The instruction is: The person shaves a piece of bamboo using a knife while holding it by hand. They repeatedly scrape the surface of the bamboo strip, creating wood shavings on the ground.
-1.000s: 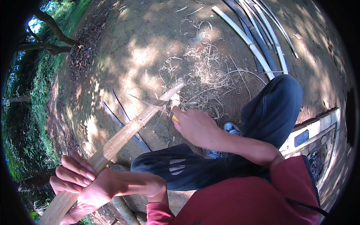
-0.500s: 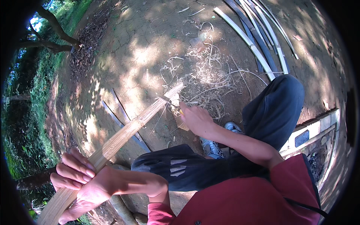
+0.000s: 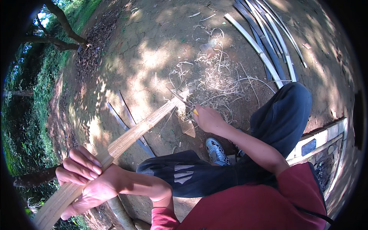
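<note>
A long, pale strip of split bamboo [image 3: 132, 133] runs slantwise from the lower left to the middle. My left hand [image 3: 100, 182] is closed around its near part, fingers over the top and thumb beneath. My right hand [image 3: 211, 119] grips a knife [image 3: 177, 95] whose yellow handle shows a little at the fingers. The blade lies across the strip near its far end and appears to touch it. Thin curled shavings [image 3: 226, 82] are scattered on the ground beyond the strip's tip.
Several long, dark and pale strips [image 3: 264, 42] lie at the far right. Two narrow strips [image 3: 128, 119] rest under the bamboo. A pale frame-like structure [image 3: 318, 140] stands at right. Tree branches [image 3: 63, 28] and greenery border the left. My bent knees [image 3: 281, 115] flank the work.
My right hand and the knife have slid slightly farther along the strip toward its far tip. My left hand keeps its hold. The whole view has shifted a little.
</note>
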A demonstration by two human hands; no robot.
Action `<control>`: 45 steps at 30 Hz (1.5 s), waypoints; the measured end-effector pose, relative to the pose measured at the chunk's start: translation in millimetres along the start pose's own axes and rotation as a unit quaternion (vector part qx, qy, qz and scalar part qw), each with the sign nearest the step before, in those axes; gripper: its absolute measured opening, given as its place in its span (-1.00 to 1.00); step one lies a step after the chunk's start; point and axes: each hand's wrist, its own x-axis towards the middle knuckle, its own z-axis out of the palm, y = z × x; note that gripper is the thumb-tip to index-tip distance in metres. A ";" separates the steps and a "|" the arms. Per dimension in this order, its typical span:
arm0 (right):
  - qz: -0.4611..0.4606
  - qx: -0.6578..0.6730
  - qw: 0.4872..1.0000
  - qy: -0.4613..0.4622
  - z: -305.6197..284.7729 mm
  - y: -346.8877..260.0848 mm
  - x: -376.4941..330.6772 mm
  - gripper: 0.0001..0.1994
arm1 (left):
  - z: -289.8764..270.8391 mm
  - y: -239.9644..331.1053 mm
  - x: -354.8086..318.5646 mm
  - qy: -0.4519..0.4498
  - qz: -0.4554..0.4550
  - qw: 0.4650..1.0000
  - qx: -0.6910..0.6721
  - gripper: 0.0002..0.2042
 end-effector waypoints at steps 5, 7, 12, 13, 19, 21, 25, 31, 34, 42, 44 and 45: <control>0.023 0.063 0.997 0.036 -30.5 9.8 15.7 -0.68 | 10.5 -34.8 -18.6 0.085 0.001 0.989 0.117 -0.22; -0.002 0.079 0.996 0.051 -40.7 5.7 16.4 -0.67 | 5.0 -60.6 -35.2 0.095 0.012 0.984 0.151 -0.26; -0.036 0.026 0.999 0.021 -77.2 -14.9 22.9 -0.73 | -23.3 -114.6 -47.5 0.136 0.071 0.958 0.241 -0.34; -0.048 0.013 0.998 0.026 -77.3 -12.0 30.3 -0.73 | -16.5 -117.0 -38.5 0.123 0.070 0.962 0.233 -0.35; -0.158 0.000 0.987 0.041 -70.4 -42.4 29.7 -0.75 | 0.2 -123.3 -17.9 0.188 0.071 0.930 0.308 -0.31; -0.194 0.013 0.978 0.068 -55.9 -44.2 25.4 -0.75 | -2.2 -124.8 -16.6 0.182 0.068 0.934 0.300 -0.31; -0.209 0.121 0.969 0.052 -48.0 -62.1 10.3 -0.73 | -5.9 -123.1 -21.4 0.200 0.052 0.941 0.267 -0.31; -0.178 0.151 0.972 -0.002 -29.4 -70.3 -5.9 -0.72 | -3.5 -105.8 -34.3 0.171 0.010 0.967 0.187 -0.37; -0.169 0.128 0.977 0.019 -32.0 -64.8 -8.1 -0.71 | 4.9 -109.3 -39.4 0.189 -0.013 0.962 0.196 -0.41; -0.031 0.119 0.991 -0.043 -19.1 -32.9 8.8 -0.65 | 8.9 -115.4 -49.1 0.200 -0.014 0.971 0.130 -0.40; -0.064 0.099 0.992 -0.039 -15.9 -31.6 9.5 -0.63 | -0.2 -108.9 -44.8 0.227 -0.015 0.959 0.171 -0.40; -0.078 0.088 0.992 -0.036 -17.3 -31.1 9.7 -0.62 | -1.6 -108.4 -41.9 0.241 -0.017 0.952 0.189 -0.40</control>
